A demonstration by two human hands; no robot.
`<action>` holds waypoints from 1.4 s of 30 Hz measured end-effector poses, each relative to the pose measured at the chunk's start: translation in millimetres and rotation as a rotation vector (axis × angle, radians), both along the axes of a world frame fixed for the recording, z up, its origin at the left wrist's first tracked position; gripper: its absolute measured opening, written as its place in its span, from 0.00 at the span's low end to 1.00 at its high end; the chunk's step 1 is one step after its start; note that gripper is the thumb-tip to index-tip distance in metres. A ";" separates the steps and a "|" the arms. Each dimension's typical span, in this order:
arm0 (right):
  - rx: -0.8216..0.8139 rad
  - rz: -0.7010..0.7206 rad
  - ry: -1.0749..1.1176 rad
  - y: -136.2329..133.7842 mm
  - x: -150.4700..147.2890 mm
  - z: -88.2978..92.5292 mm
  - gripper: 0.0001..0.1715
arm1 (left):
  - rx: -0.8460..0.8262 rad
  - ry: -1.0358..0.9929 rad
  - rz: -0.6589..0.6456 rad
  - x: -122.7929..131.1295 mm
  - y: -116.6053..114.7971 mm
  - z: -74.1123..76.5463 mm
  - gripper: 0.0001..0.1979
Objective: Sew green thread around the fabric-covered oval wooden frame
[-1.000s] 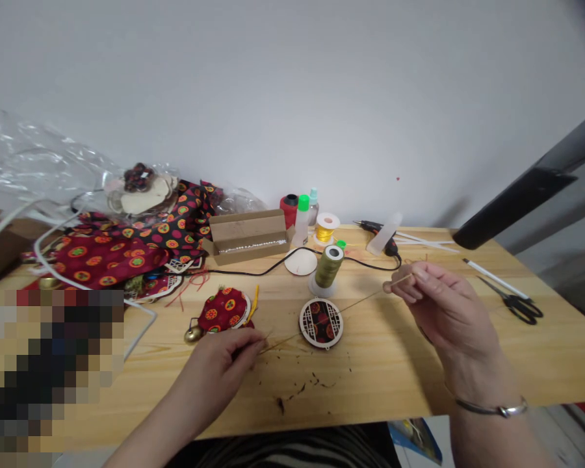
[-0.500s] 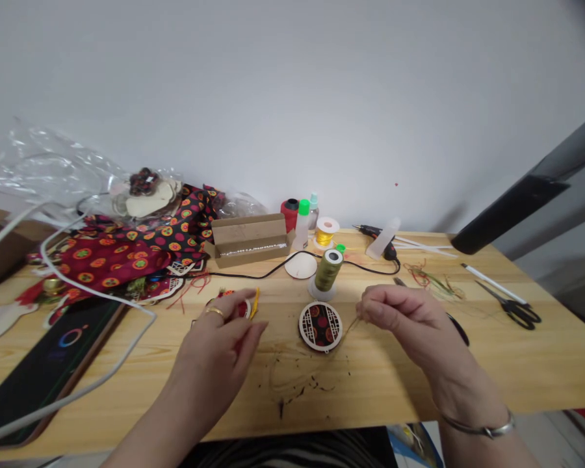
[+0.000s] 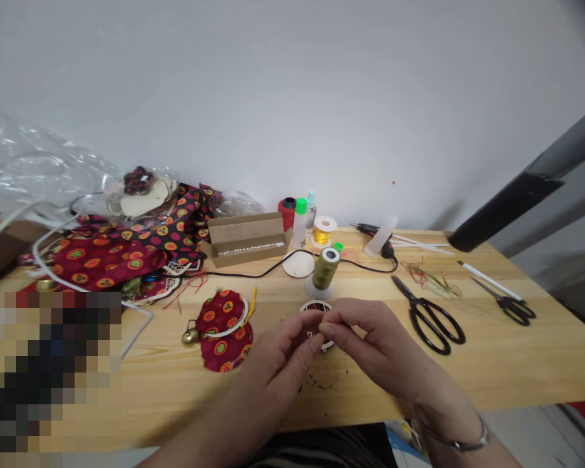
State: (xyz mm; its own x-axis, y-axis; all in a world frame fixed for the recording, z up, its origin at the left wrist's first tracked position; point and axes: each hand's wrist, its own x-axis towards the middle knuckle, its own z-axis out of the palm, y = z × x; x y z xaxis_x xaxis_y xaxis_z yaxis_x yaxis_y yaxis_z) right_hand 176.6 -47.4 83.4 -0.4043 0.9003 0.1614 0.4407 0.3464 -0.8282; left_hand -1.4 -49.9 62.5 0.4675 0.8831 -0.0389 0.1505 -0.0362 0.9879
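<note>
My left hand and my right hand meet at the fingertips above a round white-rimmed ornament with dark patterned fabric. Both hands pinch thumb against fingers. A thin thread showed in the right fingers a moment earlier; at this size it is lost between the fingertips, and what the left pinches is hidden. Behind the hands stands a spool of olive thread. Left of them lie red patterned fabric rounds with a brass bell and a yellow cord.
Large black scissors lie right of my right hand, smaller scissors beyond. At the back are a cardboard box, a yellow thread spool and a glue gun. Patterned fabric and a white cable fill the left.
My left hand has left the fabric rounds and moved right. My right hand has come left to meet it over the ornament, uncovering the large scissors.
</note>
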 end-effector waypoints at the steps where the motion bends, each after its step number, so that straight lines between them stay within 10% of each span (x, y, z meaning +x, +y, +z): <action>1: 0.009 -0.009 -0.018 0.1 -0.1 -1.0 0.15 | 0.012 0.013 0.005 -0.1 0.1 -0.2 0.16; 12: -0.004 -0.038 -0.047 2.5 0.8 -7.2 0.12 | 0.147 0.151 0.165 0.0 0.4 -4.5 0.11; 37: 0.104 -0.242 0.064 13.1 10.7 -10.4 0.09 | -0.126 0.001 0.205 -6.2 2.2 -6.6 0.11; 42: 0.238 -0.040 0.121 12.2 9.7 -12.1 0.15 | -0.053 0.083 0.161 -7.4 0.8 -7.5 0.11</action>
State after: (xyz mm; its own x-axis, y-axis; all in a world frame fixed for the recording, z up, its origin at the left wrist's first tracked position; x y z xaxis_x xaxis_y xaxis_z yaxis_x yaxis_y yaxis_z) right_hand 186.3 -35.2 71.3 -0.3336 0.8462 0.4155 0.3608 0.5218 -0.7730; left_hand -8.8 -49.1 55.1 0.3134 0.9420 -0.1197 0.2308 0.0467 0.9719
